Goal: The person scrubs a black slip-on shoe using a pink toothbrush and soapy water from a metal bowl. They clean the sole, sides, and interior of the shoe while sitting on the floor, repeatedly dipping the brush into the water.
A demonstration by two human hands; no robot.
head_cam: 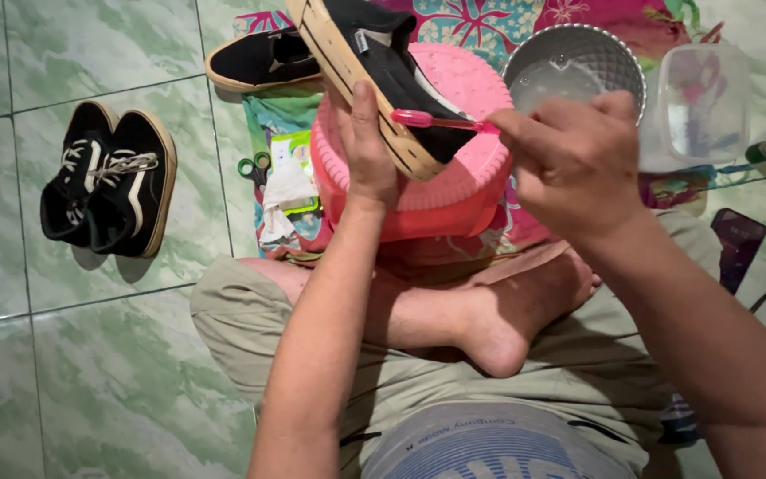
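My left hand [367, 142] grips a black slip-on shoe [381, 62] with a tan sole, holding it tilted over an upturned pink plastic basin [463, 191]. A pink toothbrush [441, 121] is pinched in my right hand [572, 160], its bristle end touching the shoe's side by the sole edge. The matching black slip-on [263, 60] lies on the patterned cloth at the far left of the basin.
A pair of black lace-up sneakers [108, 182] sits on the green tiled floor at left. Green-handled scissors [256, 168] and a small packet lie by the basin. A metal bowl of water [574, 66], a clear plastic container [698, 106] and a dark phone [738, 244] are at right. My crossed legs fill the foreground.
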